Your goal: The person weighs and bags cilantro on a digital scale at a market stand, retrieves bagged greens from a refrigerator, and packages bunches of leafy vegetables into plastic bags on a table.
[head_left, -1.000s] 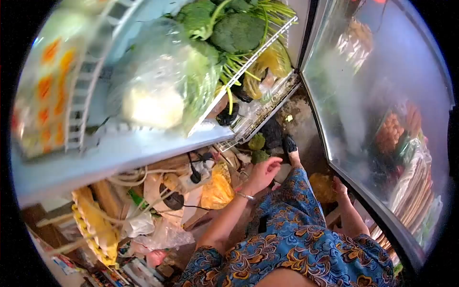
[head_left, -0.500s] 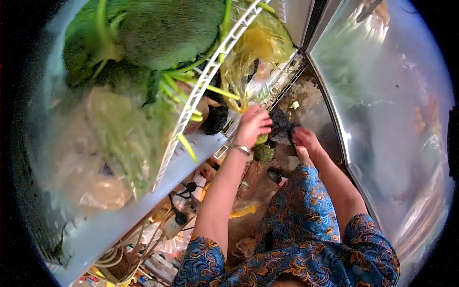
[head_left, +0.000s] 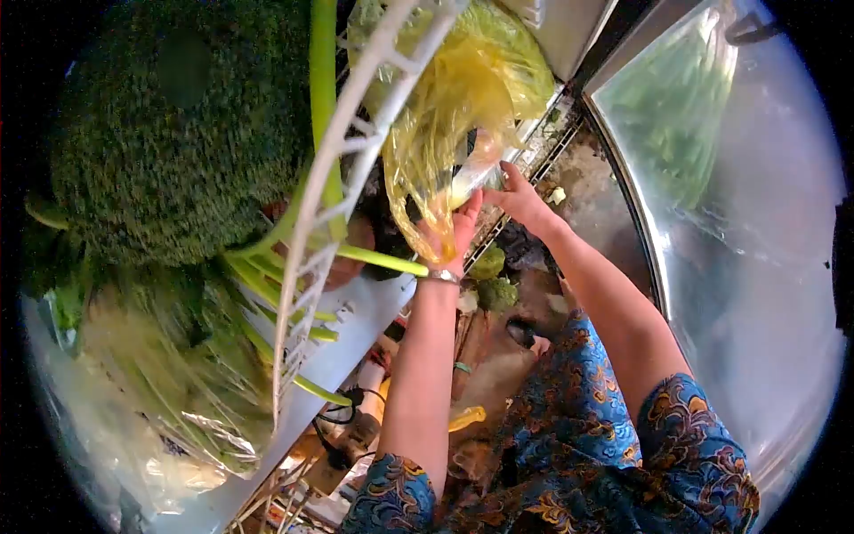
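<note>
My left hand (head_left: 464, 233) reaches up into the low space of the open fridge, a metal bracelet at its wrist. The knotted tail of a yellow plastic bag (head_left: 427, 200) hangs over part of it, so most of its fingers are hidden. Its visible fingertips are at the lower end of a pale item in clear plastic (head_left: 470, 181). On the other side, my right hand (head_left: 520, 200) has thumb and fingers apart, close to that wrapped item. Whether it touches the plastic I cannot tell.
A white wire rack (head_left: 347, 169) slants across the view, with leafy greens (head_left: 178, 151) and long green stalks (head_left: 382, 260) poking through. A fridge door (head_left: 756, 231) stands open at right. Below lie a dark plastic bag (head_left: 520, 245), a broccoli-like green piece (head_left: 496, 294) and cables (head_left: 334, 449).
Both hands have moved up, the right one leaving the dark bag and coming beside the left at the wrapped item. The view has shifted closer to the rack and the yellow bag.
</note>
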`<state>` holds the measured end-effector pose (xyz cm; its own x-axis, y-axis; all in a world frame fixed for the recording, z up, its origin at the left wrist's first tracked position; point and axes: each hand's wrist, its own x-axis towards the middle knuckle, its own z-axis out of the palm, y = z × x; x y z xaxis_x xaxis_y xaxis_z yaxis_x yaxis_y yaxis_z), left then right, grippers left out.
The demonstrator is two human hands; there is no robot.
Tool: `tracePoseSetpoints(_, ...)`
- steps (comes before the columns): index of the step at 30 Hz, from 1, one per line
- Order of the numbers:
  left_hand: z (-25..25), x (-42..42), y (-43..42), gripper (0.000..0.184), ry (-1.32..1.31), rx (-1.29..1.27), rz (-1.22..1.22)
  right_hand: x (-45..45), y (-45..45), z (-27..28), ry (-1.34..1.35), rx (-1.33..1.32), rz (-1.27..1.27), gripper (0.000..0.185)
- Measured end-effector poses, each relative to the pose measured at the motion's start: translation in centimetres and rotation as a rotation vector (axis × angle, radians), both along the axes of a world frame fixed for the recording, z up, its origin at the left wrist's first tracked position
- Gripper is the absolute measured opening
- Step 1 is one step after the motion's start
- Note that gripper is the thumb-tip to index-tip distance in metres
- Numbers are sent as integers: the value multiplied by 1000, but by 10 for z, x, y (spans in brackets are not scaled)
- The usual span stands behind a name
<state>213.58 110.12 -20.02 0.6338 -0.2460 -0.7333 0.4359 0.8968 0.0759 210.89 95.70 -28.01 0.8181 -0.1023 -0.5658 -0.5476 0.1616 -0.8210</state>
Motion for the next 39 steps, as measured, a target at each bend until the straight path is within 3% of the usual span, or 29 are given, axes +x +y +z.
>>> tracePoseSetpoints(2,-2,4,3,38,51,20,4,-1,-5,5,-10,264,-27,97)
tracePoseSetpoints(6,20,3,-5,40,17,82,76,11,-29,38,124,335,123,99)
tracePoseSetpoints(9,32,7,-5,41,-66,39,39,22,-25,32,-20,69,131,101)
tracePoseSetpoints(10,33,8,-6,43,-65,60,40,32,-20,26,42,-106,192,99)
tracePoseSetpoints(15,35,9,-6,47,-51,65,48,35,8,11,116,-310,123,91)
tracePoseSetpoints(17,37,12,-3,47,-56,43,-4,36,-8,40,191,86,73,84)
tracePoseSetpoints(21,66,12,-5,42,-107,149,-96,38,-22,69,173,216,55,74)
tracePoseSetpoints(24,67,18,20,46,-201,91,-199,16,-22,84,119,300,4,38)
tracePoseSetpoints(25,76,24,16,50,-228,232,-256,7,-22,95,117,305,4,38)
tracePoseSetpoints(27,111,20,-1,51,-167,0,-69,-10,-26,116,153,445,-3,60)
tracePoseSetpoints(28,105,17,1,51,-166,2,-62,-17,-21,105,211,409,-49,59)
tracePoseSetpoints(30,79,11,14,47,-250,245,-157,-20,-29,84,233,410,22,59)
tracePoseSetpoints(33,35,21,30,42,-103,330,-219,-20,-36,74,267,354,70,62)
tracePoseSetpoints(35,33,25,34,39,-130,331,-310,-23,-28,42,139,247,116,65)
tracePoseSetpoints(36,36,22,32,39,-197,333,-381,-13,-29,47,258,113,85,60)
tracePoseSetpoints(39,48,22,19,43,-333,455,-553,4,-35,36,208,673,130,51)
